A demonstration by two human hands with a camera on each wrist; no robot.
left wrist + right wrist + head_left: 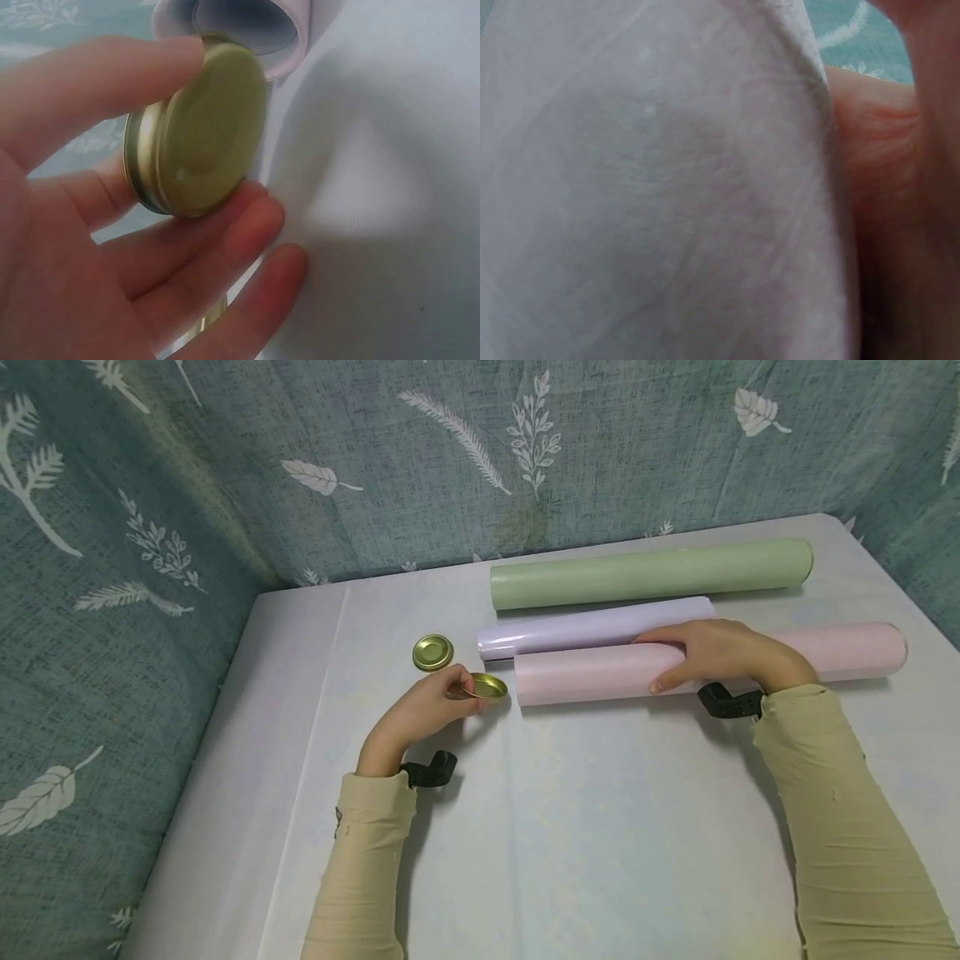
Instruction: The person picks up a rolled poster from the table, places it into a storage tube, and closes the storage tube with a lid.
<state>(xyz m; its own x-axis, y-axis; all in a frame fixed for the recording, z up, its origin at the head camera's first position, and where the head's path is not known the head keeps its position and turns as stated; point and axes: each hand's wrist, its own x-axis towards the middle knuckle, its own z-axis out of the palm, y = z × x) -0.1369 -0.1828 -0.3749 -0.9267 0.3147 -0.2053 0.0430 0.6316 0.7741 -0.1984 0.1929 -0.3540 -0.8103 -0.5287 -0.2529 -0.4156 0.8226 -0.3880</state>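
Between thumb and fingers, my left hand pinches a round gold metal lid, tilted on its edge and just apart from the left end of a pink tube. In the left wrist view the lid shows its flat face, with the tube's hollow open end behind it. My right hand grips the pink tube from above near its middle, thumb on the near side. Up close in the right wrist view, the tube's pale surface fills most of the picture.
A second gold lid lies flat on the white-covered table, left of the tubes. Behind the pink tube lie a shiny lilac tube and a longer green tube. A leaf-patterned curtain borders the table.
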